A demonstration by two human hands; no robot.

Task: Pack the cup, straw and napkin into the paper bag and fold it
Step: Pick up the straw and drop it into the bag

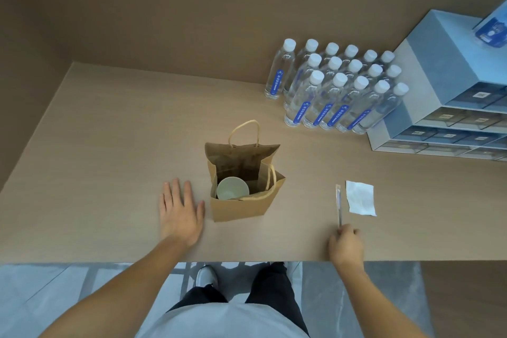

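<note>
A brown paper bag (241,207) with twisted handles stands open and upright at the table's middle. A pale green cup (232,188) sits upright inside it, at the left. My left hand (179,210) lies flat on the table just left of the bag, fingers spread, apart from it. A wrapped straw (338,204) lies on the table to the right, and my right hand (346,245) pinches its near end. A white napkin (360,197) lies flat right next to the straw.
Several water bottles (333,90) with white caps stand in rows at the back right. A grey drawer unit (450,85) stands at the far right. The table's front edge (247,261) runs just below my hands.
</note>
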